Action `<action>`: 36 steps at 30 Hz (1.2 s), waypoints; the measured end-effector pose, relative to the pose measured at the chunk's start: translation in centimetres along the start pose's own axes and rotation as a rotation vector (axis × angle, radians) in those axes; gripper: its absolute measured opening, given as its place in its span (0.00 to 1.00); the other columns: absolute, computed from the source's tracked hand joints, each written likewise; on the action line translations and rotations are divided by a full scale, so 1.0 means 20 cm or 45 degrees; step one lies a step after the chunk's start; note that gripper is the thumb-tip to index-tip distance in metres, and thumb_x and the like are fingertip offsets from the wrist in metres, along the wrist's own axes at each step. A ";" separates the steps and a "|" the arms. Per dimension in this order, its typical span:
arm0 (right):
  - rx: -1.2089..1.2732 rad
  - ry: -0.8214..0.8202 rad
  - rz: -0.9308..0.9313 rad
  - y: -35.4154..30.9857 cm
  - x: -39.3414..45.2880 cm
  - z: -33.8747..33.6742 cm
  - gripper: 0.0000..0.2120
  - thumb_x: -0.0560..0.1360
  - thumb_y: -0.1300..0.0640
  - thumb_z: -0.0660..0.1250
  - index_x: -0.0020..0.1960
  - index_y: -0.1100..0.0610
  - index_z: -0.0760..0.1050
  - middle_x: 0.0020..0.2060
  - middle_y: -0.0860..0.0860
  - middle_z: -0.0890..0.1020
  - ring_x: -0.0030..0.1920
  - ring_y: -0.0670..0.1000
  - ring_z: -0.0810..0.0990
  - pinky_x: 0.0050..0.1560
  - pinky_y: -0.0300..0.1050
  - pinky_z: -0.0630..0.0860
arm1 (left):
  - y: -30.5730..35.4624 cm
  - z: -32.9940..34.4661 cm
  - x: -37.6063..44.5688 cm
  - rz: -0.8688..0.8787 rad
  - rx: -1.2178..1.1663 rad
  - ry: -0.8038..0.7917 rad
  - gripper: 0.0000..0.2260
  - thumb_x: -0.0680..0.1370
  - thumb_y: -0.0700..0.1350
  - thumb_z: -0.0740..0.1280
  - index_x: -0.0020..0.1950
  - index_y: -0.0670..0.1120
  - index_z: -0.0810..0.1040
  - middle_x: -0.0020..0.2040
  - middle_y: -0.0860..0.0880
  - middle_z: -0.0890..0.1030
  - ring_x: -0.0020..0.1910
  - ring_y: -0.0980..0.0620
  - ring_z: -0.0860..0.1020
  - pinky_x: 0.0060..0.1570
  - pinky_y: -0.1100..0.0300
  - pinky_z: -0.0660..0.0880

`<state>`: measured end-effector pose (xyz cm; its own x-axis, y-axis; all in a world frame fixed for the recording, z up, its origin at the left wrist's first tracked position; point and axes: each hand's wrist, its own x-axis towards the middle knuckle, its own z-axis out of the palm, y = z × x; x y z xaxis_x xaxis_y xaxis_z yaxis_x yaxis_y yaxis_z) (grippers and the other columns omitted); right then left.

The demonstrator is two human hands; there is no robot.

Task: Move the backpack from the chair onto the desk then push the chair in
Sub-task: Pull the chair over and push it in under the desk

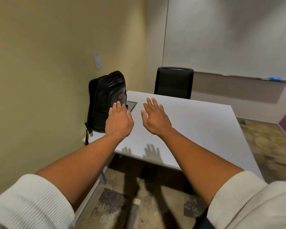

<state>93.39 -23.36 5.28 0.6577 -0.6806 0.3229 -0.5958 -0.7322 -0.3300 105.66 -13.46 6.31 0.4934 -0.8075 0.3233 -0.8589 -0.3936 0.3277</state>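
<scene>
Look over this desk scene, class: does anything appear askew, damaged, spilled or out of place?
Nothing is spilled or damaged. The black backpack stands upright at the desk's far left corner by the wall, one strap dangling over the edge. Both hands, left hand and right hand, hover open and empty.

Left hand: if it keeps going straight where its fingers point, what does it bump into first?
Probably the black backpack. The left hand is open, its fingertips already overlapping the bag's front. Depth is hard to judge from one view, so whether they touch is unclear.
</scene>
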 end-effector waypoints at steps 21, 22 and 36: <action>0.017 -0.110 -0.059 0.47 -1.16 -0.63 0.25 0.85 0.48 0.48 0.79 0.56 0.56 0.81 0.54 0.53 0.80 0.54 0.46 0.79 0.55 0.47 | 0.88 0.01 -1.02 -0.121 0.069 0.046 0.23 0.84 0.47 0.50 0.77 0.38 0.61 0.78 0.38 0.61 0.78 0.41 0.57 0.77 0.48 0.53; 0.022 -0.125 -0.071 0.50 -1.21 -0.66 0.25 0.85 0.48 0.48 0.79 0.56 0.56 0.81 0.54 0.53 0.80 0.54 0.46 0.79 0.55 0.46 | 0.94 0.02 -1.07 -0.131 0.071 0.047 0.23 0.84 0.47 0.50 0.77 0.38 0.61 0.78 0.38 0.61 0.78 0.41 0.57 0.76 0.48 0.53; 0.047 -0.087 -0.085 0.85 -1.38 -0.89 0.25 0.85 0.48 0.48 0.79 0.55 0.56 0.81 0.53 0.53 0.80 0.54 0.47 0.79 0.55 0.47 | 1.36 0.13 -1.22 -0.153 0.074 0.034 0.22 0.84 0.49 0.51 0.76 0.40 0.62 0.78 0.39 0.62 0.78 0.42 0.58 0.76 0.48 0.55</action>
<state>56.89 -17.41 6.49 0.7259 -0.6264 0.2840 -0.5331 -0.7734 -0.3429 69.82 -5.62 4.94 0.5960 -0.7414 0.3084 -0.7995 -0.5121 0.3139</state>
